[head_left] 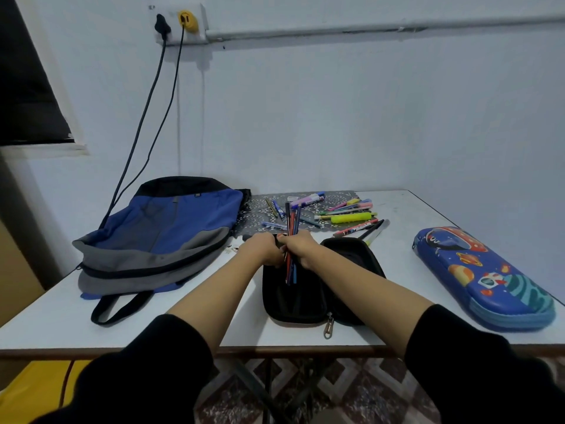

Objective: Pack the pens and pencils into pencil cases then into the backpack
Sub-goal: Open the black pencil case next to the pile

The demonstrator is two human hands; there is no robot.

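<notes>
Plainly, a bundle of pens (292, 220) is gripped in the right hand (301, 247), whose fingers are curled narrowly round the middle of the shafts. The left hand (265, 249) is pressed close against the bundle's other side with its fingers curled as well, though whether pens or a case rim are pinched there cannot be told. The bundle's long axis is held nearly upright, its lower tips pointed down below the fingers into the open black pencil case (293, 298). That case is laid directly under both hands, its length running from the fingers back toward the body, so the bundle is judged to need tipping over along that line before it can be bedded in the tray. Just beyond the fingers, loose pens and markers (342, 211) are scattered over a patterned mat (260, 209), nearer the right hand. Out to the left of the fingers the backpack (165, 228) is laid flat, nearer the left hand. Well apart to the right, a blue space-print pencil case (483, 280) is seen closed on the table (214, 316).
</notes>
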